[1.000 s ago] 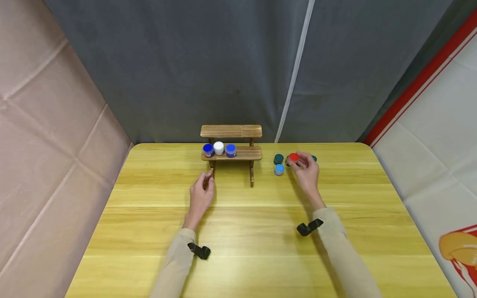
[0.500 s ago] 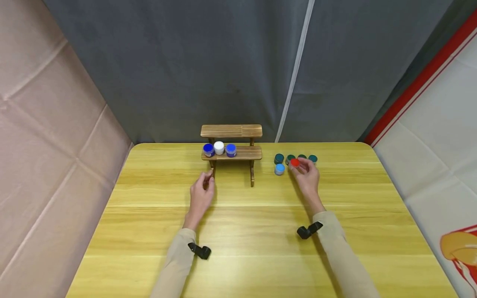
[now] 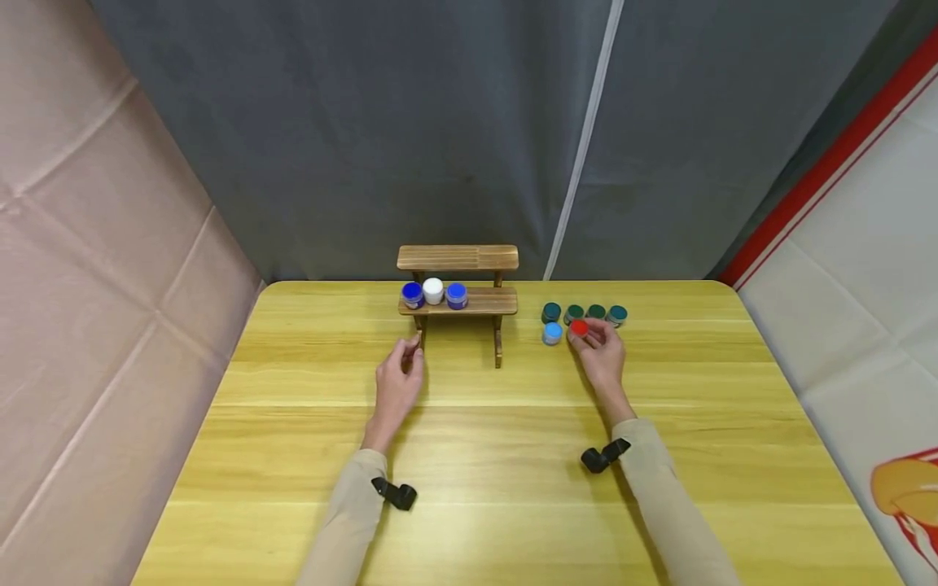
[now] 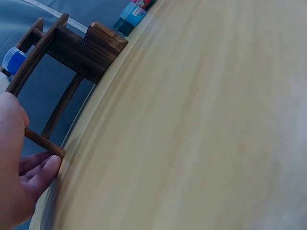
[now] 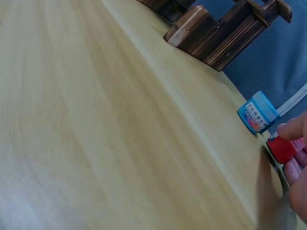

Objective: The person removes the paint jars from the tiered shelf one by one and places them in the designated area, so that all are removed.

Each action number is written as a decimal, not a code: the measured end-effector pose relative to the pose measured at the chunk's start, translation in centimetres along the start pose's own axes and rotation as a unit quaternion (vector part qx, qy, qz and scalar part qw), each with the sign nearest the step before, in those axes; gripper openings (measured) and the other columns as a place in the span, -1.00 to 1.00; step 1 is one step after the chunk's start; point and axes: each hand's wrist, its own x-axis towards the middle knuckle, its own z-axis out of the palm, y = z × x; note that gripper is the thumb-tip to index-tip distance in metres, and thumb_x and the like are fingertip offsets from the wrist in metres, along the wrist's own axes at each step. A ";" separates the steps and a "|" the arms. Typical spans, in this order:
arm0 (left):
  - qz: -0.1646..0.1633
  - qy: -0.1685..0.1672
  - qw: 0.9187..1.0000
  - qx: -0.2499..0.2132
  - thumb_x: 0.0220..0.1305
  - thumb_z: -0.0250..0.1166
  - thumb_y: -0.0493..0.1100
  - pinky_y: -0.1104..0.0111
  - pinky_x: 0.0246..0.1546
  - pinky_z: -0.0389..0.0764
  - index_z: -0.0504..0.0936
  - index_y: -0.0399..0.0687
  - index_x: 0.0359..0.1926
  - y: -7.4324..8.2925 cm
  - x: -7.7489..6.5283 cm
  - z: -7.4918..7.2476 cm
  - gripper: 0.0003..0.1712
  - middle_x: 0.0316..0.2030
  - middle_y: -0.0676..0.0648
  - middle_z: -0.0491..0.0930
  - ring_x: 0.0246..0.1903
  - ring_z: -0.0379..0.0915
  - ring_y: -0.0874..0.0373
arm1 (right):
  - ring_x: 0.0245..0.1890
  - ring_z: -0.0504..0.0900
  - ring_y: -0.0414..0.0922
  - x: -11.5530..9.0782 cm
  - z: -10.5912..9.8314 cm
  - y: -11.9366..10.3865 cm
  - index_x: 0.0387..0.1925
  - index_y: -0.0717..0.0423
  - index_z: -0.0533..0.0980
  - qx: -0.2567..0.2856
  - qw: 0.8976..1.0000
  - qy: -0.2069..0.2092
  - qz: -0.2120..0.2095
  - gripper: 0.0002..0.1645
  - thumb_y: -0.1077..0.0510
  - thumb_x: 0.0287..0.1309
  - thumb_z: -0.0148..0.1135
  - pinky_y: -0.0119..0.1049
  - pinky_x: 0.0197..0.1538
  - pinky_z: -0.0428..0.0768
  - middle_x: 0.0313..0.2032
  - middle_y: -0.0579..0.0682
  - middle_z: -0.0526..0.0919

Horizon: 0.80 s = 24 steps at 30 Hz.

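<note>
right hand (image 3: 601,355) pinches red jar (image 3: 579,327); left hand (image 3: 398,386) grips rack leg (image 4: 45,142)

right hand (image 5: 299,186) pinching red jar (image 5: 281,147), blue jar (image 5: 258,113) beside, probably a wooden stand (image 5: 213,42), cropped

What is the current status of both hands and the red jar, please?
Left hand grips wooden stand; right hand pinches red jar. Light-blue jar close alongside, dark green jars just behind.
</note>
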 end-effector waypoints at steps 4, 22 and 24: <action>0.009 0.002 1.000 0.000 0.42 0.21 -0.25 0.12 -0.05 0.72 0.64 -0.24 -0.05 0.1 0.0 0.0 -0.81 0.07 -0.15 0.72 -0.08 0.66 -0.09 | 0.22 0.56 0.17 0.0 -0.1 0.5 0.17 0.40 0.46 -0.005 1.000 -0.007 -0.001 -0.47 0.33 0.19 0.38 -0.03 0.37 0.51 0.17 0.33 0.54; 0.009 0.004 1.000 -0.001 0.41 0.22 -0.27 0.12 -0.02 0.72 0.64 -0.23 -0.02 0.0 0.1 0.1 -0.80 0.07 -0.17 0.71 -0.07 0.66 -0.10 | 0.22 0.56 0.15 -0.1 0.0 -1.6 0.16 0.35 0.49 -0.005 0.997 -0.002 -0.073 -0.48 0.35 0.17 0.40 -0.03 0.38 0.51 0.16 0.27 0.59; 0.005 0.003 1.000 0.000 0.42 0.21 -0.26 0.13 -0.01 0.72 0.64 -0.22 -0.02 0.1 0.0 0.1 -0.80 0.08 -0.16 0.71 -0.07 0.66 -0.09 | 0.21 0.56 0.16 -0.1 0.1 -2.0 0.16 0.37 0.48 -0.002 0.997 -0.004 -0.082 -0.48 0.35 0.17 0.39 -0.03 0.37 0.51 0.15 0.28 0.59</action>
